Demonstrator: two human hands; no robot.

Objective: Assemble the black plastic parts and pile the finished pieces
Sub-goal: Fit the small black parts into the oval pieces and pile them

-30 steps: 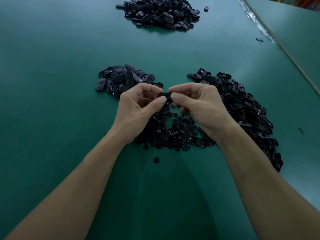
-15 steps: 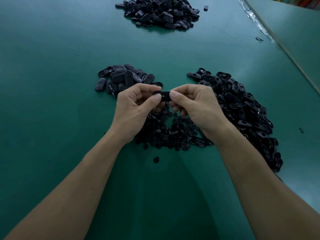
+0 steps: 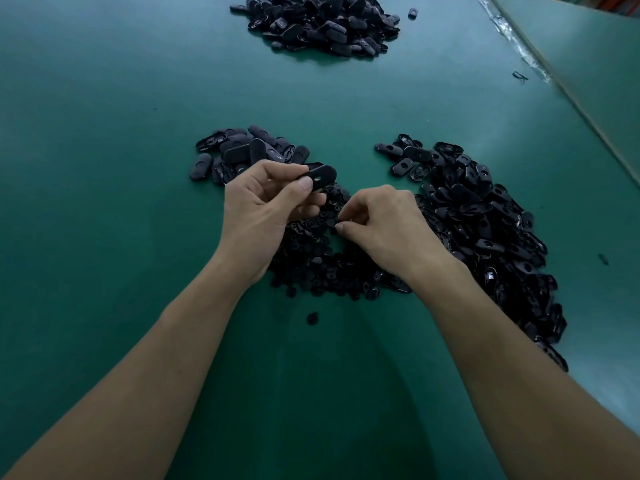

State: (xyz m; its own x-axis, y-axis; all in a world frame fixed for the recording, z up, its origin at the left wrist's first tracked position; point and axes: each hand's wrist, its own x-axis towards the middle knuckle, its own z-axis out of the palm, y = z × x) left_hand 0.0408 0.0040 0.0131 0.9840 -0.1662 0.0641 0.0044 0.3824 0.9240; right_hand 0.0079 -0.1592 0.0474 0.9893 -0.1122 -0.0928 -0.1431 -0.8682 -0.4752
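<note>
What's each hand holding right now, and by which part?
The left hand pinches an oval black shell by its left end. The right hand pinches a small black piece; which part cannot be told.

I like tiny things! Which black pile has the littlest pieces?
The near pile under the right hand; the left pile, right pile and far pile hold longer oval pieces.

Oval shell, black with a slot through its face, is pinched in the left hand and held tilted over the small-parts heap mid-table. Right hand pinches one small insert at the heap's surface. Stray insert lies just nearside of the heap. Slotted-shell heap runs toward the right edge. Oval covers lie left of centre. Large oval pile sits at the far edge.
</note>
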